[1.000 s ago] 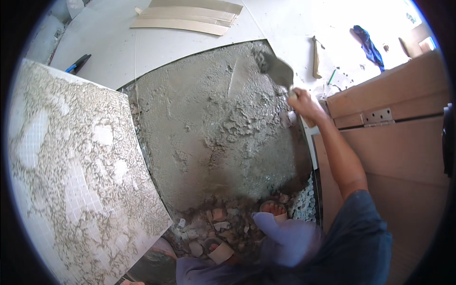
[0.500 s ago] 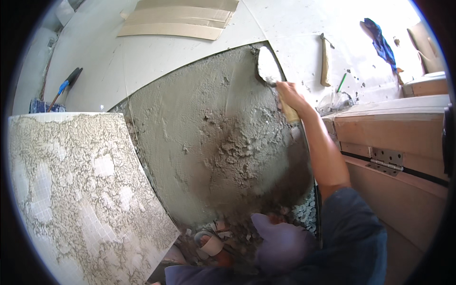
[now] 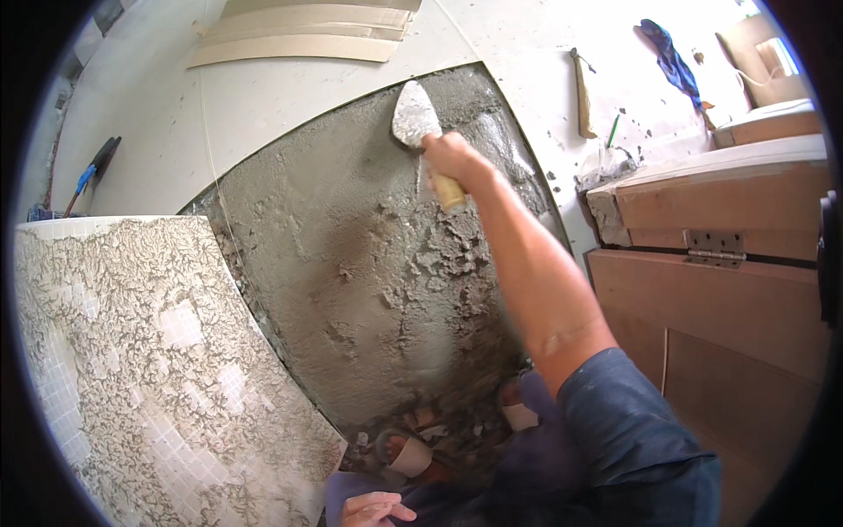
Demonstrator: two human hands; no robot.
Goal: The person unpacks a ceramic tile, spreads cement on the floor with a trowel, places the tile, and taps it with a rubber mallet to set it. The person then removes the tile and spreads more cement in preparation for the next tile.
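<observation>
My right hand [image 3: 452,160] is closed round the yellow wooden handle of a trowel [image 3: 414,114]. The mortar-smeared blade lies against the far part of a wet grey mortar bed [image 3: 307,211]. Its surface is fairly smooth at the left and far side, lumpy and pitted in the middle below my forearm. At the bottom edge my left hand [image 3: 373,509] shows only in part, by my knee, fingers loosely extended and nothing visible in them. Left of the bed lies a large tile [image 3: 180,325], its upturned face streaked with mortar ridges.
Pale floor tiles [image 3: 290,97] border the bed, with cardboard [image 3: 303,35] on them. To the right lie a hammer [image 3: 583,97], a green stick [image 3: 613,130] and a blue cloth [image 3: 672,61]. A wooden door [image 3: 702,325] flanks my right arm. My sandalled foot [image 3: 408,455] stands on rubble.
My right hand has swept the trowel leftward from the bed's far right corner. The far right mortar looks smoother and wetter. My left hand has come into view at the bottom.
</observation>
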